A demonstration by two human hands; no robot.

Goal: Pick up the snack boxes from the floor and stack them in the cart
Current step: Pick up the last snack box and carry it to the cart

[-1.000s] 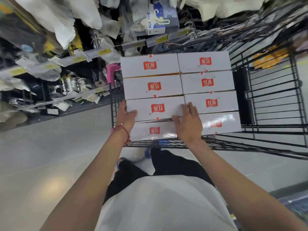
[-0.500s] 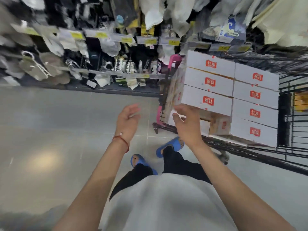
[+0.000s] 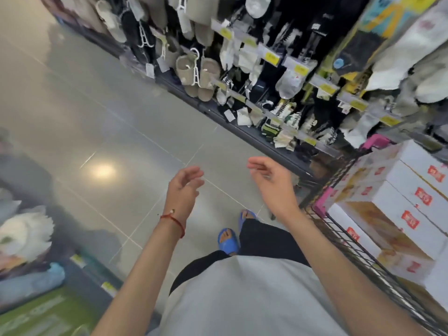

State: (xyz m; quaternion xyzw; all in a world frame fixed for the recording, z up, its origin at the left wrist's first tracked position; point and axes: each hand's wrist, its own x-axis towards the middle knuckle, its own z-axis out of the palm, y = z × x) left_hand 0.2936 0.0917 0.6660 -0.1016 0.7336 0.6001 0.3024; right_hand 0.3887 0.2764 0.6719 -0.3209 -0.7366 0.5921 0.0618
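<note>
Loosely spread and empty, the left hand (image 3: pixel 184 187) and right hand (image 3: pixel 271 183) hovered over the floor (image 3: pixel 97 117), apparently free to fetch more; stacked snack boxes (image 3: pixel 412 190) filled the cart (image 3: pixel 344 238).

The boxes (image 3: pixel 409 163) are white with red labels and yellow-orange sides, the cart (image 3: pixel 358 259) black wire with pink corners, the sandals (image 3: pixel 228 242) blue, the bracelet (image 3: pixel 173 220) red, the trousers (image 3: pixel 264 238) black, the shirt (image 3: pixel 242 299) pale grey, the floor (image 3: pixel 97 117) glossy grey tile.

Red string bracelet (image 3: pixel 173 220), grey-white top (image 3: pixel 242 299), dark trousers (image 3: pixel 264 241), seemingly blue slides (image 3: pixel 228 241).
</note>
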